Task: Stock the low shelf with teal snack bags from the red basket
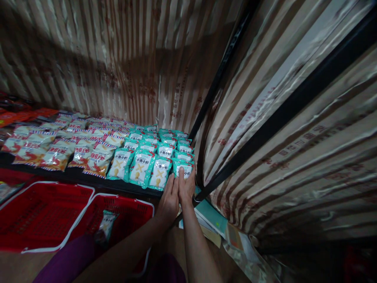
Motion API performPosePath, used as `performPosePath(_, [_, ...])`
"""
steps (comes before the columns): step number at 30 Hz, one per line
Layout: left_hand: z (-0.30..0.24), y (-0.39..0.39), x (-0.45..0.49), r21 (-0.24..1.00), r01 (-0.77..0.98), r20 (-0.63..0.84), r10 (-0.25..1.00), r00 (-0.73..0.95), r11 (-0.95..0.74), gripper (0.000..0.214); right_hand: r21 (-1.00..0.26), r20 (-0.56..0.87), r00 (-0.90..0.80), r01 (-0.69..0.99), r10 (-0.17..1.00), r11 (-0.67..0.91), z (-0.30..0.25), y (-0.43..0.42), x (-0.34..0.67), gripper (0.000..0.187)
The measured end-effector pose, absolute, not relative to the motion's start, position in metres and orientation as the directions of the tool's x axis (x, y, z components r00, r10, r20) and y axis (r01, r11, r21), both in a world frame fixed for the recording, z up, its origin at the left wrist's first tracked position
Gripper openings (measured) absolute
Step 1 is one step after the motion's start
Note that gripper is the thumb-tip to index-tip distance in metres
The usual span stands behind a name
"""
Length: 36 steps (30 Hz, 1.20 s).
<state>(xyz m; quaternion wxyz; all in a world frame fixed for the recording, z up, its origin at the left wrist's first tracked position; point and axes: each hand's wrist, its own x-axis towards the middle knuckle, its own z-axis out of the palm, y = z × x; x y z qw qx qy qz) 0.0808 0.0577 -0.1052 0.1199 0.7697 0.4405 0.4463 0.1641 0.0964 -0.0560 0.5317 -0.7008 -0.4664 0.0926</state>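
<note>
Both my hands are at the right front corner of a shelf of snack packets. My right hand (186,188) is closed on a teal-and-white snack packet (180,166), its thumb on the front face and its fingers along the right side. Close beside it, my left hand (169,199) has its fingers stretched out near that packet's lower left edge. Whether its fingertips press on the packet is hard to see. Next to them on the left stands another teal packet (160,173), upright in the front row. More teal packets (166,150) stand in rows behind.
White-and-orange snack packets (98,157) fill the shelf further left. Below are red baskets (44,212) with white handles, one holding a teal packet (107,224). A black post (250,145) and striped wrapping (309,149) border the right side. Flattened cartons (212,216) lie lower right.
</note>
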Motion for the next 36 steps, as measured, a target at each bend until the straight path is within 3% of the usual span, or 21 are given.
performPosePath(4, [-0.109, 0.058, 0.08, 0.531, 0.58, 0.618, 0.75, 0.234, -0.618, 0.051, -0.819, 0.39, 0.532, 0.573, 0.752, 0.02, -0.061, 0.092, 0.164, 0.075])
performPosePath(17, [-0.117, 0.06, 0.083, 0.543, 0.611, 0.565, 0.789, 0.241, -0.576, 0.056, -0.78, 0.396, 0.509, 0.626, 0.765, -0.013, -0.067, 0.087, 0.163, 0.07])
performPosePath(27, [-0.111, 0.053, 0.074, 0.529, 0.617, 0.548, 0.79, 0.276, -0.583, 0.053, -0.794, 0.424, 0.553, 0.608, 0.717, 0.0, -0.072, 0.076, 0.159, 0.08])
performPosePath(36, [-0.113, 0.049, 0.072, 0.548, 0.603, 0.544, 0.795, 0.269, -0.579, 0.058, -0.706, 0.526, 0.478, 0.706, 0.704, 0.048, -0.083, 0.066, 0.155, 0.075])
